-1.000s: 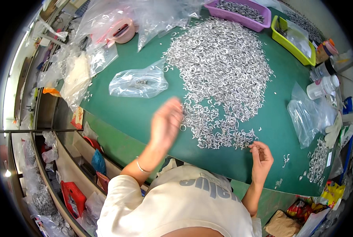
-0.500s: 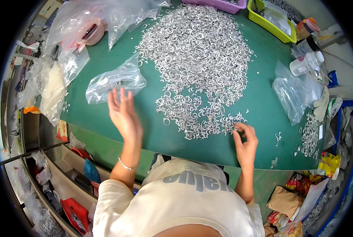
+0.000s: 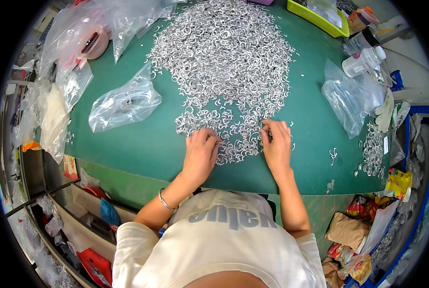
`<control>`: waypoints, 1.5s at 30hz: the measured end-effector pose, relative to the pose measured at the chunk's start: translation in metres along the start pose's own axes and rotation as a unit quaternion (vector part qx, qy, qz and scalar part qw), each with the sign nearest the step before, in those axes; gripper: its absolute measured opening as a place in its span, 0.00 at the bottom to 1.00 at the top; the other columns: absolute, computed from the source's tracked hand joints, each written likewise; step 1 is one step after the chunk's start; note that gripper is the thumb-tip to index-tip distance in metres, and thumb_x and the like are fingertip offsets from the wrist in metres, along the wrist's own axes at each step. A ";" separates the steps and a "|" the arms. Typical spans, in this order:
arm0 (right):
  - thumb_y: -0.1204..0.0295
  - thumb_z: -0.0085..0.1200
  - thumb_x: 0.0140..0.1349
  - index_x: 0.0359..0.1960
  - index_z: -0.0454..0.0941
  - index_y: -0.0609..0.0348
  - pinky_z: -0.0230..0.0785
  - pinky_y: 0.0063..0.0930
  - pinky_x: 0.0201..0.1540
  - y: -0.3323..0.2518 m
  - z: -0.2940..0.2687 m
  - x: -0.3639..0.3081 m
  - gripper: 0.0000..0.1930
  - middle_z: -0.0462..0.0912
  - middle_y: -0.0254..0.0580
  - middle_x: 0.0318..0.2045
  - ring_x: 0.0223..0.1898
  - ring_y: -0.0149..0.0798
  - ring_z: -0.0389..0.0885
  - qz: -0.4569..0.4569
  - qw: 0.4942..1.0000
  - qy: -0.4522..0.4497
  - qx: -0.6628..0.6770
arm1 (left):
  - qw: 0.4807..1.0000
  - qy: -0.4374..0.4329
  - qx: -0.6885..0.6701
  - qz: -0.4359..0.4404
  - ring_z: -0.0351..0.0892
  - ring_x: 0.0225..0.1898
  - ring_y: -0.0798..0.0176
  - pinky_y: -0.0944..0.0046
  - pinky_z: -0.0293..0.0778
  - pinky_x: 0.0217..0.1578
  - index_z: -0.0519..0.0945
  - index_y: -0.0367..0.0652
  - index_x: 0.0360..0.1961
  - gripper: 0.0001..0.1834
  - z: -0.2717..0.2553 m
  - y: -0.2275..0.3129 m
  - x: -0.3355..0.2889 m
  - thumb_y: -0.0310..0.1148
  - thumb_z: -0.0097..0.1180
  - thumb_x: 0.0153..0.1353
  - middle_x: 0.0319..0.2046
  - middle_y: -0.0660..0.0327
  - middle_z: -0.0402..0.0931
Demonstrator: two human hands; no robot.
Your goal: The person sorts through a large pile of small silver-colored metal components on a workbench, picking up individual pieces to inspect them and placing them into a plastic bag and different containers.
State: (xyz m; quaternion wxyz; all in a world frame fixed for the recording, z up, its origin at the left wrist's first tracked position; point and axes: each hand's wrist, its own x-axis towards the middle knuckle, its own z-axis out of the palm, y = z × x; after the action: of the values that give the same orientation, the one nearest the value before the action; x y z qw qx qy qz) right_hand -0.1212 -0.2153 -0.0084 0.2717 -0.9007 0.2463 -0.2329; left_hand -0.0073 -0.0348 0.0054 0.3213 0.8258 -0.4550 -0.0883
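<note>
A broad pile of small silver metal rings, many of them open or crescent-shaped (image 3: 224,62), spreads over the green table (image 3: 132,158). At the pile's near left edge is my left hand (image 3: 201,152), its fingers closed; a thin silver ring piece (image 3: 219,142) shows at the fingertips. My right hand (image 3: 277,145) touches the near right edge with fingers curled, and what lies under the fingertips is hidden. Loose rings lie between both hands. Left of the pile, a clear plastic bag (image 3: 125,106) lies on the table with a few small pieces inside.
Plastic bags and a pink basket (image 3: 95,44) stand at the far left. A yellow-green tray (image 3: 320,20), a white bottle (image 3: 364,61) and another clear bag (image 3: 344,101) are on the right. A smaller ring heap (image 3: 373,151) lies near the right edge.
My left hand has moved right, from beside the clear bag to the pile, and its fingers have closed. My right hand has shifted slightly left and farther in. The view has shifted too.
</note>
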 end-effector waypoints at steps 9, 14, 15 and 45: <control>0.85 0.55 0.53 0.41 0.76 0.60 0.59 0.15 0.28 -0.004 -0.030 -0.016 0.13 0.77 0.29 0.28 0.28 0.20 0.69 0.230 0.900 -0.013 0.369 | 0.995 0.003 -0.097 -0.022 0.73 0.33 0.57 0.61 0.67 0.36 0.78 0.39 0.35 0.07 0.002 0.004 0.017 0.21 0.56 0.54 0.31 0.58 0.73; 0.84 0.55 0.54 0.44 0.75 0.60 0.58 0.15 0.30 -0.013 -0.032 -0.035 0.15 0.77 0.28 0.29 0.29 0.20 0.69 0.215 0.864 -0.097 0.446 | 0.914 -0.098 -0.354 -0.171 0.76 0.33 0.65 0.66 0.72 0.34 0.78 0.36 0.39 0.07 0.000 0.015 0.021 0.26 0.52 0.62 0.32 0.60 0.77; 0.83 0.54 0.54 0.44 0.75 0.60 0.58 0.16 0.30 -0.016 -0.033 -0.037 0.15 0.77 0.28 0.29 0.29 0.20 0.69 0.200 0.874 -0.111 0.429 | 0.856 -0.154 -0.446 -0.212 0.76 0.33 0.66 0.67 0.72 0.35 0.78 0.35 0.40 0.08 0.000 0.012 0.023 0.27 0.50 0.63 0.32 0.60 0.77; 0.84 0.56 0.55 0.43 0.75 0.63 0.67 0.20 0.34 -0.008 -0.034 -0.034 0.13 0.80 0.35 0.32 0.34 0.23 0.75 0.247 0.897 0.010 0.367 | 0.502 -0.238 -0.784 -0.278 0.63 0.63 0.50 0.58 0.63 0.61 0.60 0.26 0.60 0.28 0.004 0.021 0.018 0.17 0.45 0.56 0.60 0.42 0.63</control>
State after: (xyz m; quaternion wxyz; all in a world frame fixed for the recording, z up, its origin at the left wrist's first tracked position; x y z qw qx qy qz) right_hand -0.1633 -0.2028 0.0126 0.6292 -0.6451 0.3602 -0.2412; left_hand -0.0133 -0.0591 0.0176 0.6756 0.2679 -0.0057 -0.6868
